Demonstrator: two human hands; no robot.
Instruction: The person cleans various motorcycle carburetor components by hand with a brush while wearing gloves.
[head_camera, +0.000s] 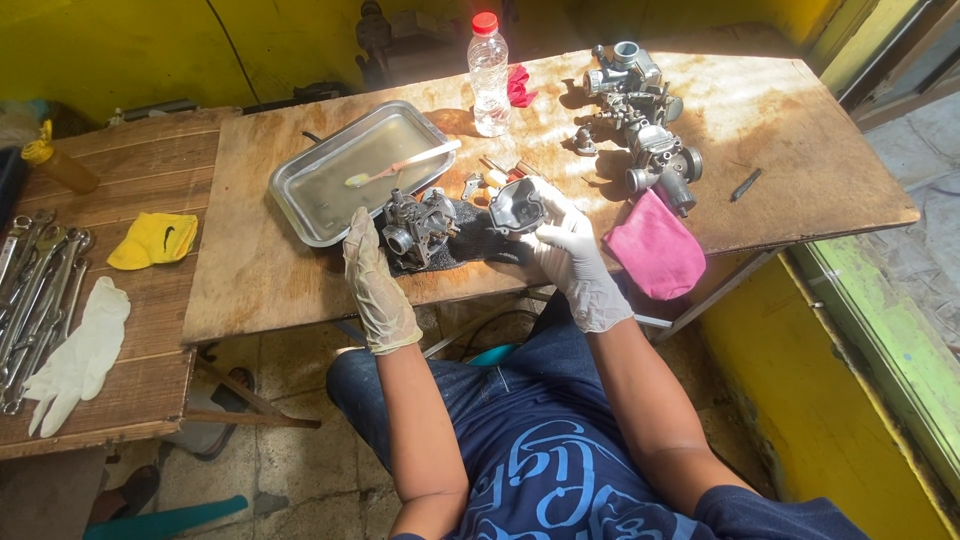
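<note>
A: The gloved left hand rests beside the carburetor, fingers loosely spread; the right hand has its fingers wrapped round the removed float bowl.

B: Yep, looks like it's half stripped. Beyond the fingers: steel tray with toothbrush, more carburetors looking untouched on the surface.

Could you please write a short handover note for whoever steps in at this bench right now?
Left hand: gloved, open, resting against the carburetor body on the dark cloth.
Right hand: gloved, holding the dark bowl cover just right of that body.
Nearby: metal tray of cloudy liquid with a brush in it, small loose parts, more carburetors at the back, a plastic bottle, a pink rag.
Done: bowl cover is off the body.
Left: cannot tell from this view whether the parts have been cleaned.
</note>
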